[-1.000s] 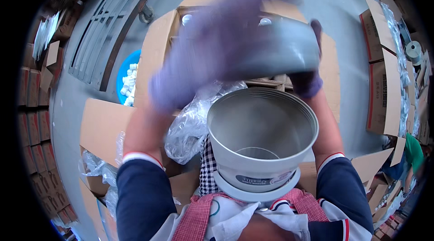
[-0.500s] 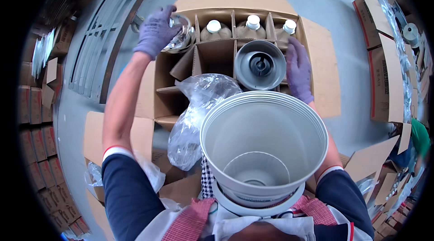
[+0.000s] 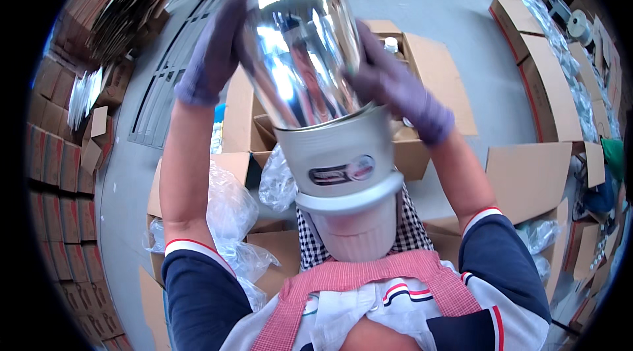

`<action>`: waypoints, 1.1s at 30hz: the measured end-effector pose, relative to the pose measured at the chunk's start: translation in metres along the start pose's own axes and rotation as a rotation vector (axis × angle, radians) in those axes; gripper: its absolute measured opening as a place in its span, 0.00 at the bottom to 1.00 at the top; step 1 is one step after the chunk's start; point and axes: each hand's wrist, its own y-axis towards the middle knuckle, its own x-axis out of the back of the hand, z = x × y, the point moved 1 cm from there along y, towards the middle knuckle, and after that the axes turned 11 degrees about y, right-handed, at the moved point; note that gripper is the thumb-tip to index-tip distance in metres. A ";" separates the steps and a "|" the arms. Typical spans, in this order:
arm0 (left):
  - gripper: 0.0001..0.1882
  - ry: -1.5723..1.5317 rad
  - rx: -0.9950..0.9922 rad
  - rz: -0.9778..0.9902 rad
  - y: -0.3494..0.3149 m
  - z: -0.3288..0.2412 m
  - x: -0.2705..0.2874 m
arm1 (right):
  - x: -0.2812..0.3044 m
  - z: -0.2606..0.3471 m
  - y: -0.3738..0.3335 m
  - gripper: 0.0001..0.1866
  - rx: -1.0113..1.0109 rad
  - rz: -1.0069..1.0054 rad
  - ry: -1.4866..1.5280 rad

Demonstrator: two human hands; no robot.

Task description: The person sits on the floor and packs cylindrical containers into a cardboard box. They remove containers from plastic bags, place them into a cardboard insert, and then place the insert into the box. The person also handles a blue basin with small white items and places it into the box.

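A mirror-bright silvered flask liner [image 3: 300, 54] is lifted in front of me, its lower end in the mouth of a pale grey plastic flask casing [image 3: 336, 153]. My gloved left hand [image 3: 224, 41] grips the liner's left side. On the other side, my gloved right hand [image 3: 395, 84] presses against it, low down near the casing's rim. Below the casing's wide blue-grey ring is a narrower whitish part [image 3: 356, 235], against my checked apron. The liner's lower end is hidden inside the casing.
Behind the liner stands an open divided carton [image 3: 438, 81] with a white-capped bottle [image 3: 391, 44]. Clear plastic bags [image 3: 231, 206] lie at the left. Open cartons [image 3: 550, 87] line the right side, and stacked cartons [image 3: 62, 219] the far left. Another person's green sleeve [image 3: 613, 156] shows at the right edge.
The liner has come out of the carton's far left compartment into the casing's mouth. My right hand has left the carton and joined on the liner. The casing now shows its outer side.
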 end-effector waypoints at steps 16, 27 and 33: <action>0.35 -0.267 0.269 0.115 -0.026 0.094 -0.051 | 0.063 -0.257 0.056 0.27 -0.403 0.164 -1.002; 0.32 -0.219 0.345 -0.128 -0.052 0.062 -0.017 | 0.087 -0.052 0.027 0.36 -0.153 -0.397 0.246; 0.36 0.082 -0.166 0.262 -0.044 0.019 -0.052 | 0.021 -0.051 0.003 0.35 0.093 -0.087 0.311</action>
